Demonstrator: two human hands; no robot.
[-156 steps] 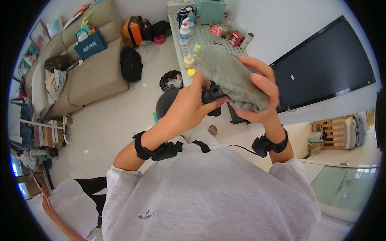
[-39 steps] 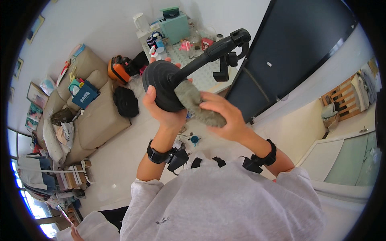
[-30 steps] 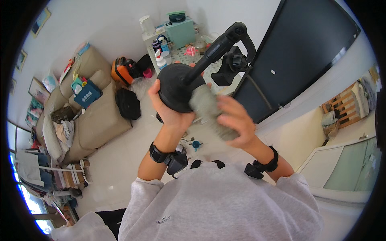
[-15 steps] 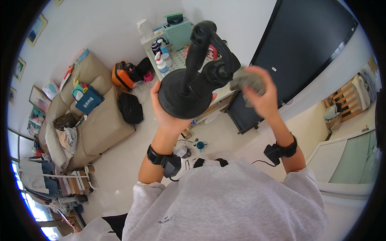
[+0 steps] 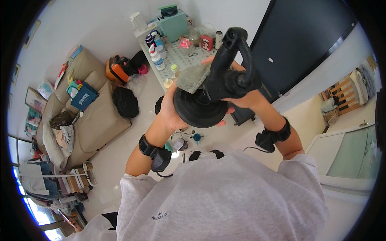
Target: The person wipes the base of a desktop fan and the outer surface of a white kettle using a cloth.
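Fingers of your left hand [image 5: 171, 114] wrap around and under the round base of a black stand [image 5: 201, 110], their tips showing past its right edge. Your right hand [image 5: 250, 98] is partly hidden behind the stand's jointed arm; its fingers are clamped on a grey-green cloth [image 5: 192, 78], with some of them showing at the cloth's upper edge. The cloth lies against the upper side of the base, close to the pole. You have the stand raised in front of you, base toward your left, its arm slanting up and to the right.

Beyond your hands is a patterned table [image 5: 181, 59], bearing a white spray bottle [image 5: 157, 60] with a red nozzle, a red box [image 5: 207, 43] and a pale green case [image 5: 173, 29]. A large dark panel [image 5: 297, 44] leans by the wall to the right. Off to your left stands a beige sofa [image 5: 98, 120] with a blue bag [image 5: 83, 98] on it; near it, a black bag [image 5: 125, 102] and an orange suitcase [image 5: 116, 73].
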